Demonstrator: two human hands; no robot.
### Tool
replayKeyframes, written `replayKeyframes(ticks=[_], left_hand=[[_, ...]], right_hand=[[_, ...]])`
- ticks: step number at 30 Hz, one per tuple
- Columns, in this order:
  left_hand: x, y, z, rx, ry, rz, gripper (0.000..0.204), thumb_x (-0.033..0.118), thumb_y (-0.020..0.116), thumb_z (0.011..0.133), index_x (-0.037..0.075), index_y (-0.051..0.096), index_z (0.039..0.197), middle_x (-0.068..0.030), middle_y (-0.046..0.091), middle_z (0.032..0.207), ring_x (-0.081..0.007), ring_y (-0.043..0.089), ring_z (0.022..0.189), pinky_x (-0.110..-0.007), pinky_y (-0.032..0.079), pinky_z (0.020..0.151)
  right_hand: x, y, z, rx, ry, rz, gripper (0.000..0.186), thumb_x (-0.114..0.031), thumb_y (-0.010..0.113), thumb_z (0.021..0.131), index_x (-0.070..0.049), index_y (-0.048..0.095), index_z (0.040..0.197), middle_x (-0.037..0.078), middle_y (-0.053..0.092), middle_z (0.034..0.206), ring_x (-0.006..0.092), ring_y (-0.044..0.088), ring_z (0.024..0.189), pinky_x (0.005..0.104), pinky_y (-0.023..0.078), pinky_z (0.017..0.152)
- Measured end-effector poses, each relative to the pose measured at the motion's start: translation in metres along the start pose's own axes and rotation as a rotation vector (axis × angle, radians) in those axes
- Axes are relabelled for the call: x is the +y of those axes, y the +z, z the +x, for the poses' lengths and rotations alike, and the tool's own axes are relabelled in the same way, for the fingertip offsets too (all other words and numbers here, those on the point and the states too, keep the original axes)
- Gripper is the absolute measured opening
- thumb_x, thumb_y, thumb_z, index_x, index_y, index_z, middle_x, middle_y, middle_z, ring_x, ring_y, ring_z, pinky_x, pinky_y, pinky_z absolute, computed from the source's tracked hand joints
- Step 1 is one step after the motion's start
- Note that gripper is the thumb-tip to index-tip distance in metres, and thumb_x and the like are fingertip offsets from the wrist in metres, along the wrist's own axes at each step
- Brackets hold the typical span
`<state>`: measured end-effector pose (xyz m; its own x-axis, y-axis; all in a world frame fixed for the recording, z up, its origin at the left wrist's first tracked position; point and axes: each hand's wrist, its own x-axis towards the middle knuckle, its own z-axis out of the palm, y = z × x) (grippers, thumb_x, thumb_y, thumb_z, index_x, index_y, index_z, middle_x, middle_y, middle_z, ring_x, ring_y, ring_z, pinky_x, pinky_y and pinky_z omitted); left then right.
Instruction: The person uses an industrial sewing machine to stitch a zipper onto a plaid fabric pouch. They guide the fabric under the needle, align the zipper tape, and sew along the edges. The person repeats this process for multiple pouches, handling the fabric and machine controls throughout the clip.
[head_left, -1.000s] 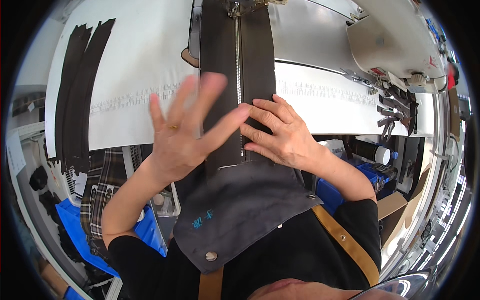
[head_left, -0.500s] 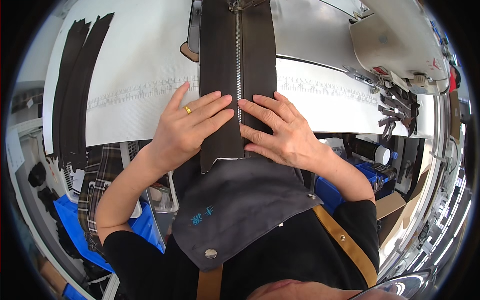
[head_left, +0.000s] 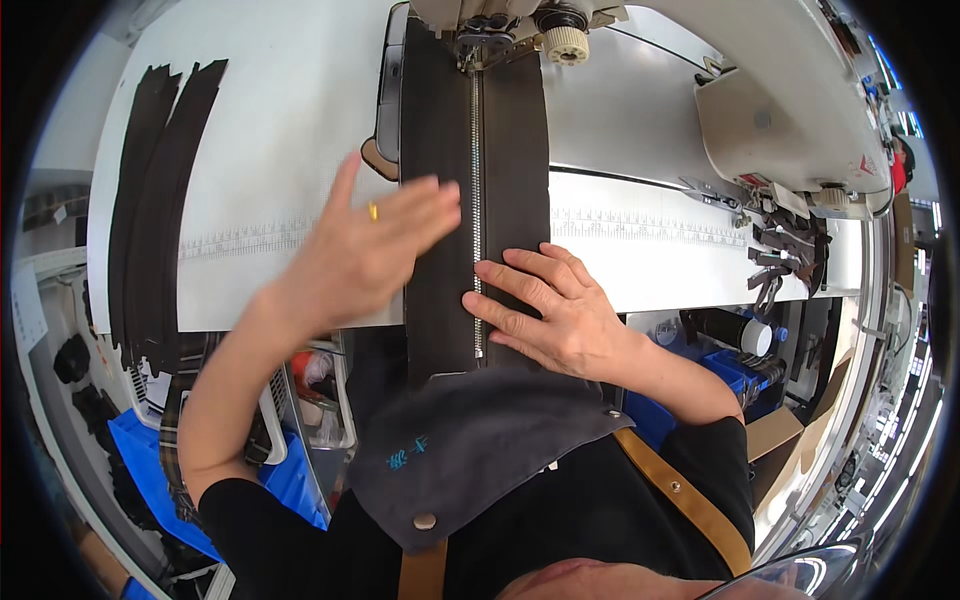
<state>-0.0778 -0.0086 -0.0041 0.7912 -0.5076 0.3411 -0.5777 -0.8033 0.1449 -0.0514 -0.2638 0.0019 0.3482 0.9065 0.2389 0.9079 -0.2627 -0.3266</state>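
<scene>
A long dark brown fabric panel with a central metal zipper runs under the presser foot of a sewing machine. My right hand lies open on the panel's lower part, fingertips on and beside the zipper. My left hand, with a gold ring, is blurred over the left edge of the panel, fingers extended; whether it touches the fabric I cannot tell. Neither hand grips anything. The panel's bottom end meets my grey apron.
Two dark strips lie at left on the white table. Several small dark pieces lie at right beside the machine arm. Blue bins, a white basket, a dark cylinder and cardboard sit below.
My left hand came down onto the panel, then became blurred again, its wrist further left. My right hand has moved toward me along the zipper. The whole view has shifted, showing more machine head.
</scene>
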Motion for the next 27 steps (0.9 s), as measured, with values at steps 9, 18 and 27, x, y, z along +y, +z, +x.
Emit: replayKeyframes(ticks=[9, 18, 27], left_hand=[[-0.052, 0.018, 0.051, 0.066, -0.145, 0.032, 0.035, 0.035, 0.064, 0.082, 0.017, 0.064, 0.112, 0.0012, 0.058, 0.119, -0.0216, 0.054, 0.107, -0.059, 0.023, 0.104], [-0.053, 0.017, 0.052, 0.053, -0.203, -0.037, 0.036, 0.034, 0.064, 0.082, 0.018, 0.064, 0.115, 0.0019, 0.057, 0.122, -0.0208, 0.053, 0.111, -0.059, 0.018, 0.106], [-0.057, 0.024, 0.051, 0.135, -0.122, 0.091, 0.032, 0.034, 0.065, 0.082, 0.019, 0.065, 0.110, 0.0009, 0.059, 0.123, -0.0172, 0.055, 0.109, -0.060, 0.023, 0.104]], right_hand=[[0.000, 0.002, 0.003, 0.040, -0.037, 0.038, 0.041, -0.020, 0.067, 0.075, -0.013, 0.063, 0.115, 0.007, 0.053, 0.124, 0.0254, 0.049, 0.112, 0.0407, 0.042, 0.092], [0.005, 0.000, 0.006, 0.045, -0.045, 0.041, 0.040, -0.021, 0.067, 0.075, -0.013, 0.063, 0.114, 0.006, 0.054, 0.123, 0.0245, 0.050, 0.110, 0.0393, 0.043, 0.090], [0.015, -0.006, 0.017, 0.010, -0.011, 0.023, 0.043, -0.024, 0.069, 0.075, -0.012, 0.062, 0.116, 0.007, 0.053, 0.123, 0.0249, 0.049, 0.111, 0.0405, 0.042, 0.091]])
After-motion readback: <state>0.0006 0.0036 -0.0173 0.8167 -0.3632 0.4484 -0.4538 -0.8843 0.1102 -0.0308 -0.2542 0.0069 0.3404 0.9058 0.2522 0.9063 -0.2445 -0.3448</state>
